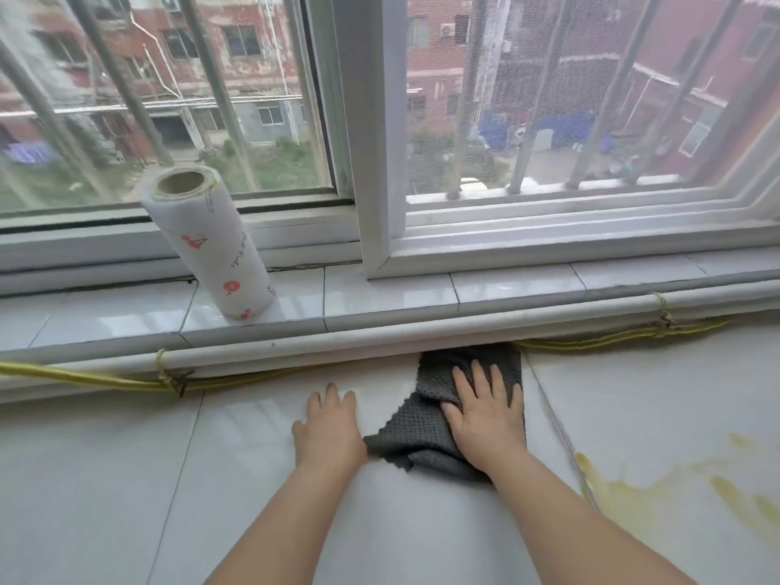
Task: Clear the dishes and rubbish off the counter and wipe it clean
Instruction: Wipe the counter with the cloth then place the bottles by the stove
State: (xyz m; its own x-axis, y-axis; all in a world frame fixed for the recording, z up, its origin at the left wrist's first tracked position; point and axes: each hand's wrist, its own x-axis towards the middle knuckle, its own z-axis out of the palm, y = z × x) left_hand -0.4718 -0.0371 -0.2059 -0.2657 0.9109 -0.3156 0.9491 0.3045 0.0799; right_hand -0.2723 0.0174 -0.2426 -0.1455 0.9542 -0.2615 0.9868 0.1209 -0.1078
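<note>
A dark grey cloth [426,428] lies crumpled on the white tiled counter [219,470], pushed up against the back ledge under the window sill. My right hand [485,415] presses flat on the cloth with its fingers spread and straight. Just left of the cloth, my left hand [329,428] rests flat on the bare counter, its edge touching the cloth's corner. A yellowish smear [658,496] stains the counter to the right of my right arm.
A kitchen paper roll [211,247] with red fruit prints leans on the tiled window sill [422,293] at the left. A yellow cord [105,380] runs along a white pipe under the sill. Barred windows stand behind.
</note>
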